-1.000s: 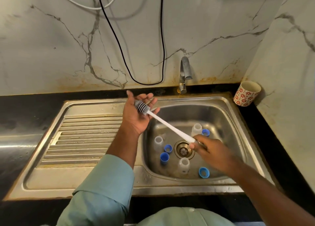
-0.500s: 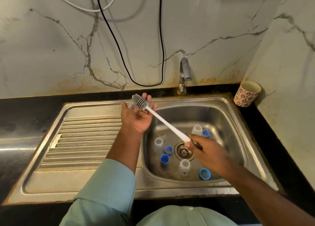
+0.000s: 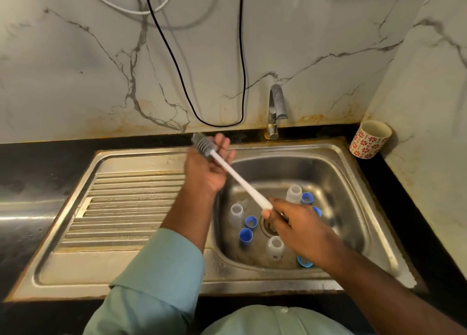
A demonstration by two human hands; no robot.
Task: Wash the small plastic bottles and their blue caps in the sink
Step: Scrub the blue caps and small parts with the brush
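my right hand (image 3: 293,223) is wrapped around the end of the brush (image 3: 237,178) handle, low over the basin, so the white stick slants up and to the left. my left hand (image 3: 206,172) is raised above the sink (image 3: 141,274) edge with loosely curled fingers; the grey bristle head sits at its fingertips, touching or just past them. i cannot tell whether that hand holds a small clear thing or nothing, as nothing shows plainly in the palm. holding the brush across both hands like this reads to me as steadying or cleaning the bristles before scrubbing.

below my hands, three clear bottles stand upright on the basin floor, near the drain (image 3: 269,227): one to its left (image 3: 236,212), one at the back (image 3: 294,193), one at the front (image 3: 275,247). the blue caps lie loose among them: two left of the drain (image 3: 251,221) (image 3: 245,236), one beside the back bottle (image 3: 307,198), one peeking out behind my right hand (image 3: 317,210), one half hidden under my right wrist (image 3: 304,262). bottles and caps are apart, so each can be washed inside.

the tap (image 3: 276,107) behind the basin shows no running water. the ribbed drainboard lies to the left. a flowered cup (image 3: 370,140) stands on the dark tabletop (image 3: 417,221) at far right. cables hang on the marble wall.
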